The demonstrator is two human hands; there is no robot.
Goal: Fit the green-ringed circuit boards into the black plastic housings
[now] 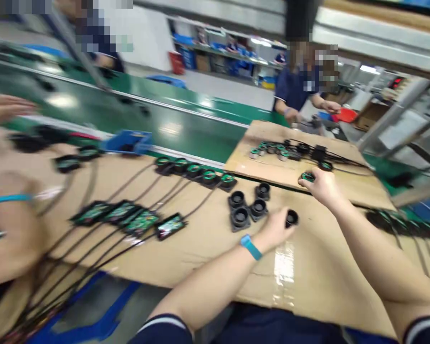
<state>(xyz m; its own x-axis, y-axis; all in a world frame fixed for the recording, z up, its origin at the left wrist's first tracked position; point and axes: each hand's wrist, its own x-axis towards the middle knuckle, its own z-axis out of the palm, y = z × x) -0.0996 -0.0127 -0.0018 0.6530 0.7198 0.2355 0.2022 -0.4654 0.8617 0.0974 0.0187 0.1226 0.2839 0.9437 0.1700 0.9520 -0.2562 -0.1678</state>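
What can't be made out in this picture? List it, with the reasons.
All in the head view:
Black cup: gripped side, covered by the left hand.
Green-topped part: gripped side, covered by the right hand.
Circuit boards: markings, blurred and too small.
Co-worker's arm: body beyond, cut off by the left edge.

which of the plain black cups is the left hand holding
The rightmost plain black cup, held in the left hand; the other four black cups sit grouped on the cardboard, to that hand's left.

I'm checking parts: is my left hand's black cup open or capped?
Open at the visible end: the black cup shows a dark hollow, no cap.
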